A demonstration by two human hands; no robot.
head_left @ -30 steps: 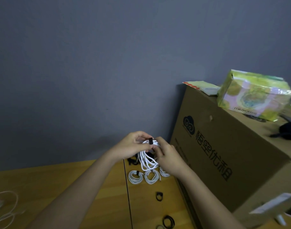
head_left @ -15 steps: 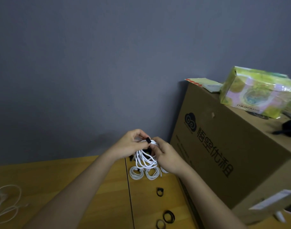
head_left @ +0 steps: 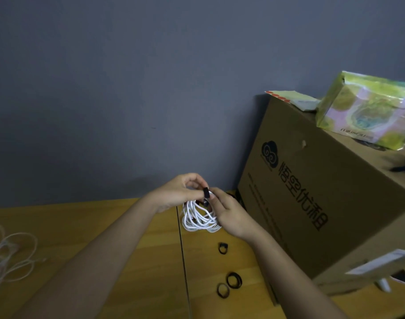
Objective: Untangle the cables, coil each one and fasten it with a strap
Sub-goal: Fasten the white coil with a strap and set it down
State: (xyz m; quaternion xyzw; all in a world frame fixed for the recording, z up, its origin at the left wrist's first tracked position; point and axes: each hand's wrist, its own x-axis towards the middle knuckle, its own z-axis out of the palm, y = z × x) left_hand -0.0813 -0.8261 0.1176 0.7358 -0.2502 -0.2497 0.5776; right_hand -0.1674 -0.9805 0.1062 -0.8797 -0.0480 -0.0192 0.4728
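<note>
A coiled white cable (head_left: 198, 218) hangs above the wooden table (head_left: 137, 229), held between both hands. A black strap (head_left: 206, 193) wraps the top of the coil. My left hand (head_left: 180, 192) pinches the strap and the coil's top from the left. My right hand (head_left: 229, 212) grips the coil and the strap's lower end from the right. The held coil hides whatever lies on the table behind it. A loose tangle of white cable (head_left: 10, 256) lies at the table's left edge.
Three black strap loops (head_left: 222, 247) (head_left: 234, 280) (head_left: 223, 290) lie on the table near me. A large cardboard box (head_left: 312, 203) stands close on the right, with a green tissue pack (head_left: 367, 111) on top. A grey wall is behind. A white stand (head_left: 378, 265) is at lower right.
Both hands, with the coil, now sit lower in the frame as the view has tilted up, hiding the finished coils on the table. The strap has been wound tighter around the coil's top.
</note>
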